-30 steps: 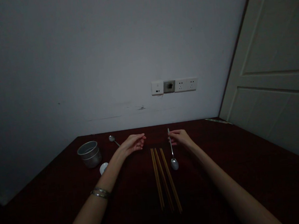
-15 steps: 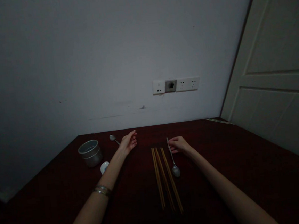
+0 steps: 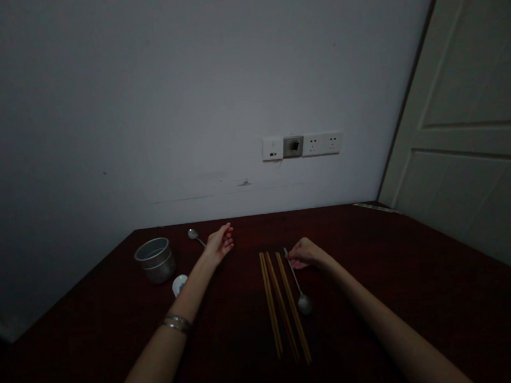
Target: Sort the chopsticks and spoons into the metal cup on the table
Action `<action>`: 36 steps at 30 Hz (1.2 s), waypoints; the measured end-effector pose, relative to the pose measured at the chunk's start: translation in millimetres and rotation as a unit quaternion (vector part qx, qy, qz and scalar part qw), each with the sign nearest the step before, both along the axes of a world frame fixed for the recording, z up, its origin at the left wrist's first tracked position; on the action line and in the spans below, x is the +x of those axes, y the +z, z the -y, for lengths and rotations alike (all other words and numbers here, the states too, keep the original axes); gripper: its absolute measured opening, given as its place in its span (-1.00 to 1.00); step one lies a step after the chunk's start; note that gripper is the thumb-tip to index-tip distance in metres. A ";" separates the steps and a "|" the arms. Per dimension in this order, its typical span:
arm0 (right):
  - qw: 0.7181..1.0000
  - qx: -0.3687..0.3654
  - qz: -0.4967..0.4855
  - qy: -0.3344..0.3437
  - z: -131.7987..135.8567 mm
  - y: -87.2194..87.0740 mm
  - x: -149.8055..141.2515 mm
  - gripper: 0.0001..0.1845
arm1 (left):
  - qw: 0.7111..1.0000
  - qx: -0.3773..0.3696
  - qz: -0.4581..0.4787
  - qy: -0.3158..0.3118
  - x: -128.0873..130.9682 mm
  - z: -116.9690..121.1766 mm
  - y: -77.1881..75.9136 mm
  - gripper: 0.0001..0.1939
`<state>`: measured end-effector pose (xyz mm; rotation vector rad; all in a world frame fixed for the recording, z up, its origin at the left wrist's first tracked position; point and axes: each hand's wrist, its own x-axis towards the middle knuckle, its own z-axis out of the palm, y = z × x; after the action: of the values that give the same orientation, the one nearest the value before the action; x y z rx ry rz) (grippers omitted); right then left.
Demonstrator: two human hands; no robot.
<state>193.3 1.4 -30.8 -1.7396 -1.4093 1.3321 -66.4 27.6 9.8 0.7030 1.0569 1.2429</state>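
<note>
With its fingertips, my right hand [image 3: 305, 252] pinches the upper handle of a long metal spoon [image 3: 305, 304], whose bowl points toward me. This spoon is low at the table, just right of several wooden chopsticks [image 3: 285, 302] laid lengthwise; I cannot tell whether it fully rests on the surface. My left hand [image 3: 219, 244] holds nothing, its fingers loosely bent and apart. A second metal spoon [image 3: 193, 234] lies behind that hand, its handle partly hidden. Beside the left forearm is a small white dish [image 3: 178, 283], partly covered by the arm.
A round metal pot [image 3: 156, 261] stands at the left of the dark red table [image 3: 357, 230]. The wall behind carries switches and sockets [image 3: 322, 144]. A pale panelled door [image 3: 469, 137] is on the right, and a thin strip [image 3: 375, 207] lies at the table's back right.
My right hand has come nearer with the spoon and lowered it beside the chopsticks. My left hand has drawn back to the left, away from the middle.
</note>
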 end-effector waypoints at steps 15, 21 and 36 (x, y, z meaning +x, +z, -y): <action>0.996 -0.003 0.090 0.001 3.0 8.4 -8.7 -0.76 | 1.000 -0.005 0.012 0.008 -2.5 -1.9 -4.9 -0.82; 0.995 -0.016 0.100 -0.011 6.9 14.7 -12.7 -0.72 | 1.000 -0.009 0.007 0.012 -2.9 -3.1 -6.9 -0.82; 0.985 0.061 0.158 0.025 5.1 12.9 -5.5 -0.72 | 1.000 -0.006 0.005 0.004 -3.5 -5.2 -10.3 -0.81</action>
<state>187.8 -3.7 -17.9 -1.9026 -1.6773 1.0007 -70.0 32.8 -0.5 0.6825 1.0584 1.2439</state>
